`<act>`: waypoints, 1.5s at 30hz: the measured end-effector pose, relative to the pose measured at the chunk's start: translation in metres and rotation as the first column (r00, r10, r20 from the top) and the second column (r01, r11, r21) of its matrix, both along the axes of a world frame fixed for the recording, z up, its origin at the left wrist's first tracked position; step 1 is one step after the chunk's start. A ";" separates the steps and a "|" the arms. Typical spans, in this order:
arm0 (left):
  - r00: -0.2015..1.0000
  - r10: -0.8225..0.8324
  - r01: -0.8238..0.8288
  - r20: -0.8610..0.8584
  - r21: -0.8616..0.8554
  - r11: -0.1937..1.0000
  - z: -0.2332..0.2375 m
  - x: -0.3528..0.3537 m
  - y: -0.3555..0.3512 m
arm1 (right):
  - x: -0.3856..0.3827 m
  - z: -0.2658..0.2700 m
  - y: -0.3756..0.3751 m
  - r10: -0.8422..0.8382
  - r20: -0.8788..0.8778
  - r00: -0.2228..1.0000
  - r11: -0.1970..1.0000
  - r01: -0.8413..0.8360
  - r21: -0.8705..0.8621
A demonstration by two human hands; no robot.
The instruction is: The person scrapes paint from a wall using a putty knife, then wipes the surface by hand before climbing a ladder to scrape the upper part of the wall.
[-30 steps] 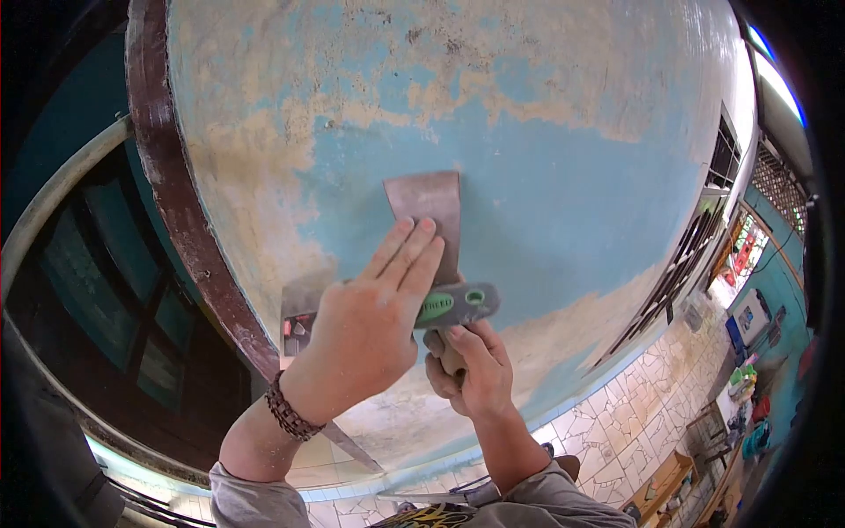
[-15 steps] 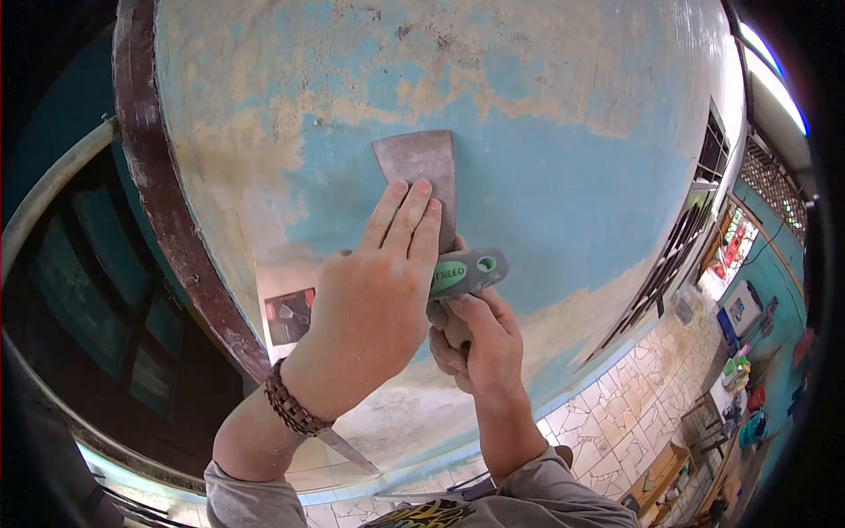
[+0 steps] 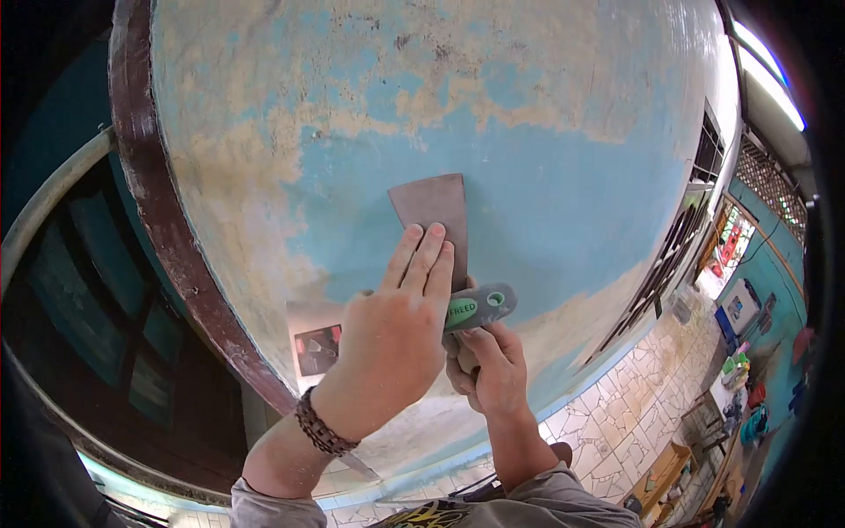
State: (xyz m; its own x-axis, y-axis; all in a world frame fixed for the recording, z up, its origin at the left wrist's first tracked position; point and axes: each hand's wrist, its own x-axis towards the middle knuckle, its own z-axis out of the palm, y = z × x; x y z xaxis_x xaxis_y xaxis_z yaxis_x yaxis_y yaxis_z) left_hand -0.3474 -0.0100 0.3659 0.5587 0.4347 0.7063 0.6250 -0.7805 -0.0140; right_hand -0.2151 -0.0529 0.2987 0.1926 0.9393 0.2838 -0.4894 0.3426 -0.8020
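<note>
My right hand (image 3: 495,370) is closed around the handle of a scraper, whose grey flared blade (image 3: 433,201) points up against the blue-painted wall (image 3: 563,202). My left hand (image 3: 396,339), with a brown bracelet on its wrist, lays several straight fingers flat on that blade. A wide putty knife with a grey-green handle (image 3: 493,304) sits crosswise under the left palm, its handle end jutting out to the right. Its broad pale blade, bearing a dark picture label (image 3: 319,350), shows behind the left hand and wrist. The left hand's grip is mostly hidden.
Worn beige patches (image 3: 229,150) surround the blue area. A brown frame (image 3: 176,202) edges the wall at left, beside a dark window (image 3: 97,282). Stone-patterned floor (image 3: 607,414) lies below right, with a wooden bench (image 3: 664,484) and assorted items along the far teal wall.
Both hands have moved down the wall and slightly right, carrying the scraper and the wide putty knife together. The fingers keep the same place on the blade.
</note>
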 end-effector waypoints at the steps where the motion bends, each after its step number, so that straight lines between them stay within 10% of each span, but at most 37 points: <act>1: 1.000 0.003 -0.003 -0.008 -0.007 1.000 -0.002 0.002 0.000 | 0.000 0.000 -0.001 -0.017 -0.010 1.000 1.000 0.017 -0.020; 45: 0.993 0.104 -0.111 0.055 0.149 0.983 0.011 -0.005 0.003 | -0.016 0.019 0.008 -0.004 0.062 0.998 1.000 0.003 0.014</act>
State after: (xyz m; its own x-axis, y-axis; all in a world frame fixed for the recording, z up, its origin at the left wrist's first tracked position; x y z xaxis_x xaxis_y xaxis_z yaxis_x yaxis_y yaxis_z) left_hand -0.3519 -0.0069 0.3765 0.4790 0.3762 0.7931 0.7080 -0.6997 -0.0957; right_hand -0.2310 -0.0454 0.3177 0.1776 0.9345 0.3086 -0.4378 0.3558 -0.8256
